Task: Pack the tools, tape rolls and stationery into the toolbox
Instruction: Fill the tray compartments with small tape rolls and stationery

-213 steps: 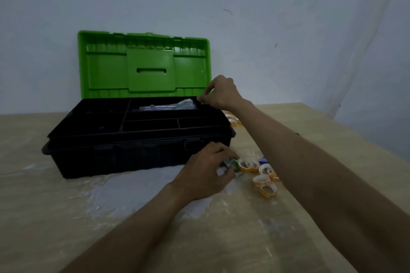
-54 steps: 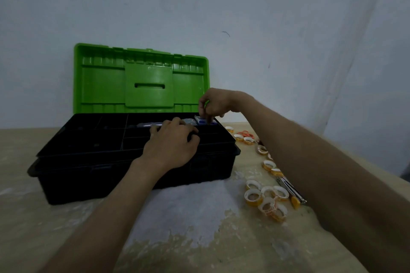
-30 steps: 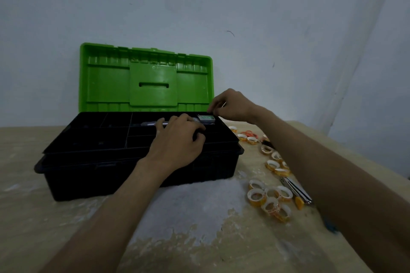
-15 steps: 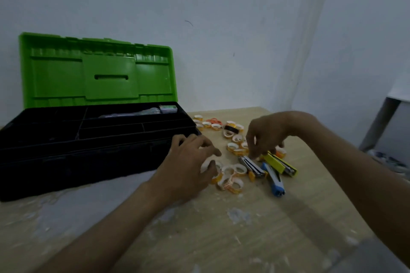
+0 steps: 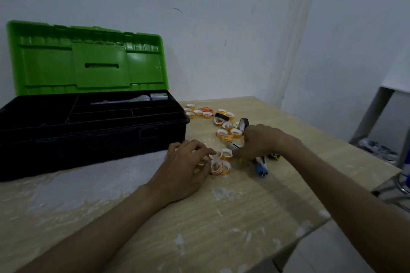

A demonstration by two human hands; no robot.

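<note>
The black toolbox (image 5: 93,139) stands at the left with its green lid (image 5: 88,60) up. Its tray holds a plastic-wrapped item (image 5: 124,100) and a small box (image 5: 158,96). My left hand (image 5: 186,168) curls over a cluster of small yellow tape rolls (image 5: 221,165) just right of the box. My right hand (image 5: 259,144) curls down over a silver and black cutter (image 5: 233,145), with the thumb beside it. A blue cutter (image 5: 260,167) and a yellow one (image 5: 275,157) stick out from under that hand. A black tape roll (image 5: 244,125) stands on edge behind it.
More small tape rolls (image 5: 228,132), a flat black roll (image 5: 221,117) and orange scissors (image 5: 205,109) lie between the box and the table's far right. The wooden table (image 5: 199,228) ends at the right, where a white stand (image 5: 377,113) and stool legs show.
Both hands left the toolbox tray, where the small box now lies, and came down on the table. The left settled on the tape rolls, the right lowered onto the cutters.
</note>
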